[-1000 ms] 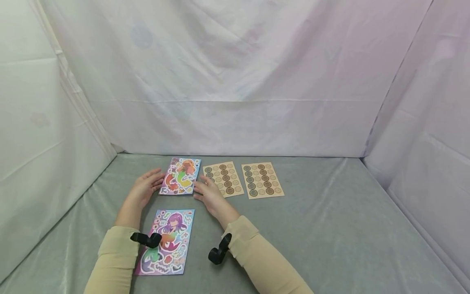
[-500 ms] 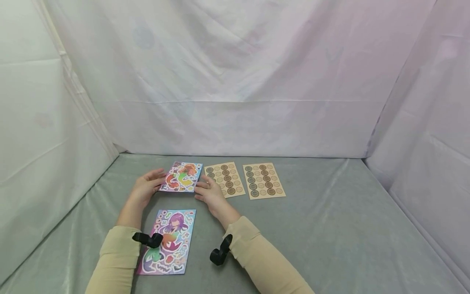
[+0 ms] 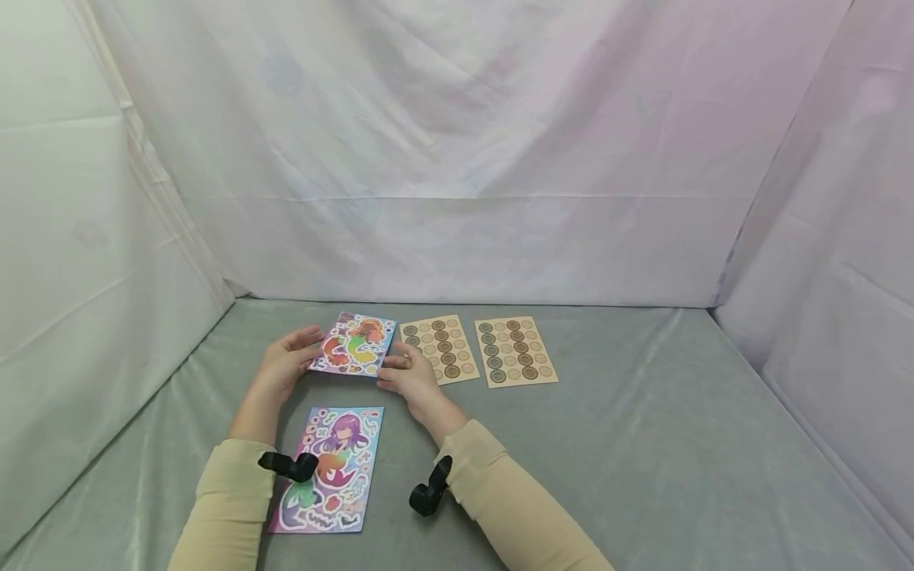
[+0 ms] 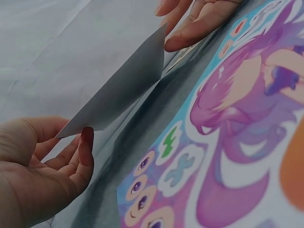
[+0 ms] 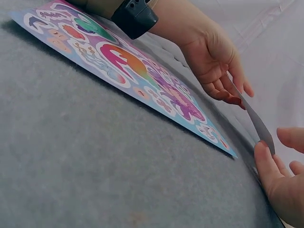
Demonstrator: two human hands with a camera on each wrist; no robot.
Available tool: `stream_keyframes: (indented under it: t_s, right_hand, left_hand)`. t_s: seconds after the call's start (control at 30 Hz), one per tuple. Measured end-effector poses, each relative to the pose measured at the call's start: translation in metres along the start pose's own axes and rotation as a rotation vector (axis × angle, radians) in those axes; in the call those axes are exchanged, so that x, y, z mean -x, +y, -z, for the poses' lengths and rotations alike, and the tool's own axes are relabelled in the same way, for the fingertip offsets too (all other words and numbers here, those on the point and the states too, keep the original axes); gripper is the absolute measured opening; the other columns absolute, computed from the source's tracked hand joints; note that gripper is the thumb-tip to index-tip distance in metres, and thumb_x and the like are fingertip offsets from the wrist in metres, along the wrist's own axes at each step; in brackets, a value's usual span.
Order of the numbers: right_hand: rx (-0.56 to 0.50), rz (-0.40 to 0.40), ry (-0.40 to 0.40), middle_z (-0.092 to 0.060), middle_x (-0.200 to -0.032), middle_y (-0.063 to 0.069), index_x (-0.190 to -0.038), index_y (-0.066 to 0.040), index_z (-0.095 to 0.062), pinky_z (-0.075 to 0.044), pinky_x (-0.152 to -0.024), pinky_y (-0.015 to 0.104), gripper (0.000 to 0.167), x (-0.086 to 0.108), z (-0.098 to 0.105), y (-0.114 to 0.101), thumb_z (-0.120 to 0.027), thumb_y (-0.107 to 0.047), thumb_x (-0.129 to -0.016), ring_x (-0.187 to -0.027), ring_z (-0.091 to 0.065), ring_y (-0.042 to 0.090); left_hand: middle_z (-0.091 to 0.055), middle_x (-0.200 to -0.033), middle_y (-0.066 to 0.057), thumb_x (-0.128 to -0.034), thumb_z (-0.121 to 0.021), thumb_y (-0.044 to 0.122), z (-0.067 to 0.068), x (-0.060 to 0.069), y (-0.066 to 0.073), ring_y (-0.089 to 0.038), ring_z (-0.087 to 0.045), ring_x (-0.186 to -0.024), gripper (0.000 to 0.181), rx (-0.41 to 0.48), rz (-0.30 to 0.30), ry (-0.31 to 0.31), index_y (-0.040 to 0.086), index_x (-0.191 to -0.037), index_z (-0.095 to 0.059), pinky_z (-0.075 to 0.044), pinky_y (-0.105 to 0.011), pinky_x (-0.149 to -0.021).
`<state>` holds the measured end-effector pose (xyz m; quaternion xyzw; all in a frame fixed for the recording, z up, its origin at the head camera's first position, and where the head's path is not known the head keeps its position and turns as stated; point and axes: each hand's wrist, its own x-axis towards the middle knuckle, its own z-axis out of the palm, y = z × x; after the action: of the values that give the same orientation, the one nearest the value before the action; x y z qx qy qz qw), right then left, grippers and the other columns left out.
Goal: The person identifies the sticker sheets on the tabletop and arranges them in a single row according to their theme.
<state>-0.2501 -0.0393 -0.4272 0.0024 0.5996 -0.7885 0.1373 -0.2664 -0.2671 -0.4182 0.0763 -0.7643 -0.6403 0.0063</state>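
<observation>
Head view: the tilted, rectangular orange-haired paper mermaid sheet [image 3: 355, 346] sits between the left hand [image 3: 282, 369], pinching its left edge, and right hand [image 3: 417, 385], pinching its right; long axis roughly near-to-far, beyond the flat purple-haired mermaid sheet [image 3: 348, 468] on the grey cloth worktop [image 3: 628, 428].

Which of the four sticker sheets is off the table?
The orange-haired mermaid sheet, held up between the left hand and right hand. The purple-haired mermaid sheet, left tan sheet and right tan sheet lie on the table.
</observation>
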Motion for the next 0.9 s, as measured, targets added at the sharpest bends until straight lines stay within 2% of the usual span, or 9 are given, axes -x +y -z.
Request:
stream_keyframes:
  t_s: [0.13, 0.37, 0.6, 0.9]
  right_hand:
    - [0.0, -0.001, 0.007, -0.06, -0.109, 0.012, -0.143, -0.002, -0.039, -0.056, -0.077, 0.029, 0.068, 0.0, 0.0, -0.001, -0.065, 0.012, -0.082, -0.084, -0.065, 0.019]
    - [0.01, 0.011, 0.032, -0.06, -0.108, 0.012, -0.142, -0.002, -0.042, -0.056, -0.076, 0.029, 0.067, -0.001, 0.0, -0.001, -0.066, 0.012, -0.081, -0.083, -0.064, 0.019]
    - [0.037, 0.018, 0.063, -0.061, -0.104, 0.009, -0.139, -0.004, -0.046, -0.056, -0.075, 0.028, 0.063, -0.002, 0.0, -0.003, -0.067, 0.01, -0.081, -0.083, -0.063, 0.018]
    - [0.067, 0.043, 0.056, -0.062, -0.103, 0.008, -0.139, -0.004, -0.046, -0.056, -0.075, 0.028, 0.066, 0.0, 0.001, -0.008, -0.068, 0.011, -0.079, -0.083, -0.064, 0.018]
  left_hand:
    - [-0.041, -0.145, -0.017, -0.0943, -0.06, 0.01, 0.001, 0.003, 0.004, -0.026, -0.046, -0.124, 0.058, -0.011, 0.005, 0.006, 0.006, -0.147, -0.036, -0.047, -0.015, -0.08]
    - [-0.043, -0.143, -0.018, -0.0942, -0.06, 0.01, 0.0, 0.005, 0.014, -0.017, -0.052, -0.111, 0.059, 0.018, 0.007, 0.025, 0.006, -0.147, -0.036, -0.048, -0.018, -0.08]
    - [-0.044, -0.142, -0.018, -0.0929, -0.062, 0.011, 0.001, 0.007, 0.02, -0.02, -0.05, -0.117, 0.06, 0.008, -0.008, 0.02, 0.006, -0.147, -0.036, -0.045, -0.022, -0.087]
    - [-0.044, -0.142, -0.019, -0.0923, -0.064, 0.011, 0.003, 0.009, 0.023, -0.011, -0.055, -0.106, 0.06, 0.037, -0.037, 0.004, 0.008, -0.146, -0.038, -0.047, -0.017, -0.083]
